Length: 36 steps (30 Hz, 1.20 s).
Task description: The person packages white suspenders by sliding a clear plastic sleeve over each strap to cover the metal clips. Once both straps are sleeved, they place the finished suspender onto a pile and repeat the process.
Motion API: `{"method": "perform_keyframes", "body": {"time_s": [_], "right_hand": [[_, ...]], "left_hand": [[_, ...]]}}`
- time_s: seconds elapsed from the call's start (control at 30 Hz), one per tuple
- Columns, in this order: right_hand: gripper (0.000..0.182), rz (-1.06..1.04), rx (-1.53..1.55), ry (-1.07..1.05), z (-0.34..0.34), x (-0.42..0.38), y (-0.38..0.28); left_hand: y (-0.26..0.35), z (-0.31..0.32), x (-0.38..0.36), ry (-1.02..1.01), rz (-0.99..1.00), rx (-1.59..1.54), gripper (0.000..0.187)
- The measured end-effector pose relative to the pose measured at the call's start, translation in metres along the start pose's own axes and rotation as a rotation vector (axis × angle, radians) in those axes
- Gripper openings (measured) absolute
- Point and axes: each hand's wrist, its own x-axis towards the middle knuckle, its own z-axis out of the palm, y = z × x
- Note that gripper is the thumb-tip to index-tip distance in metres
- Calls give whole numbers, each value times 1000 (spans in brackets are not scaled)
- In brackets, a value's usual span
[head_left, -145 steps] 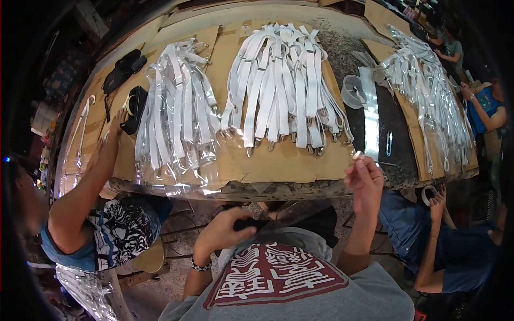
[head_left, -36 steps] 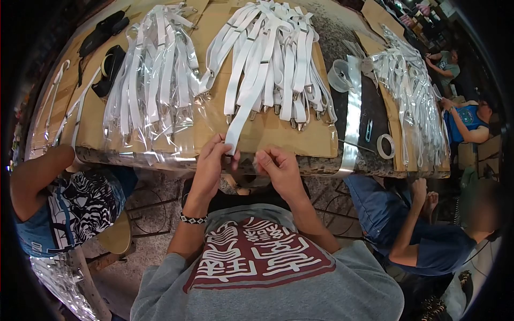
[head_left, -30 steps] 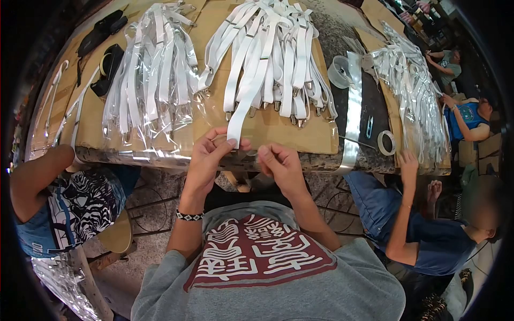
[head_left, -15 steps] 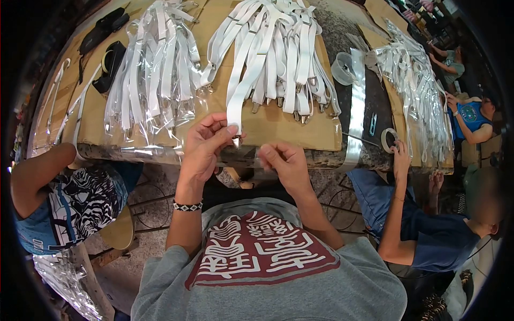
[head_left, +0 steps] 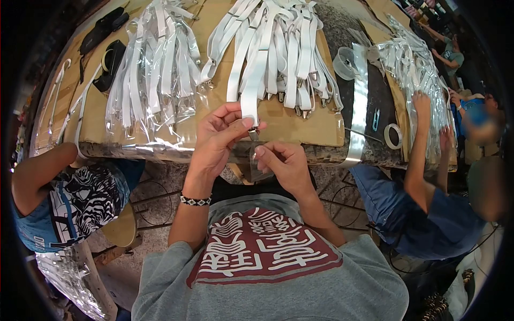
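My left hand [head_left: 219, 136] pinches the lower end of a white strap [head_left: 249, 99], just above its metal clip [head_left: 254, 132]. Close by on the right, my right hand [head_left: 284, 163] has thumb and fingers pressed together on a small clear plastic piece [head_left: 259, 158] that hangs below the clip. The strap runs up into a pile of white straps [head_left: 276, 53] with metal clips, which lies on brown cardboard [head_left: 326, 131].
Plastic-covered white straps [head_left: 155, 69] lie on the left, near a black tape dispenser [head_left: 110, 67]. At right are a clear container [head_left: 344, 63], a tape roll [head_left: 393, 136] and more wrapped straps [head_left: 415, 69]. Co-workers [head_left: 433, 214] sit on both sides.
My left hand has moved slightly right with the strap end. The right hand's fingers now meet a clear piece under the clip. The co-worker at right has reached further up the table.
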Motion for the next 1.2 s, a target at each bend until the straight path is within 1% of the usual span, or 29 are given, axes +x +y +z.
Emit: {"method": "perform_keyframes", "body": {"time_s": [0.13,0.33,0.43,0.53,0.73,0.83,0.93,1.03,1.13,1.2], "right_hand": [[22,3,15,6,1,-2,-5],[19,9,-60,-39,0,-4,-6],[22,12,-82,-29,1,-4,-5],[22,-37,-66,14,2,-3,-1],[21,-25,-59,18,2,-4,-3],[21,-50,-181,10,-1,-2,3],[21,-27,-83,49,1,-1,-4],[22,26,-52,22,-3,0,-2],[22,30,5,31,-1,-1,-6],[22,51,24,-27,-3,-2,-5]], "left_hand": [[-4,3,0,-34,9,-2,32],[-8,4,1,-36,42,6,29],[-11,2,1,-63,48,36,31],[-12,2,-2,-78,14,17,30],[-15,0,-4,-67,6,6,28],[-21,-4,-2,-60,9,47,23],[-24,-2,-4,-77,-30,45,17],[-28,-6,-6,-137,-39,98,11],[-31,-6,-5,-64,-103,99,10],[-21,2,-6,-13,-176,62,10]]}}
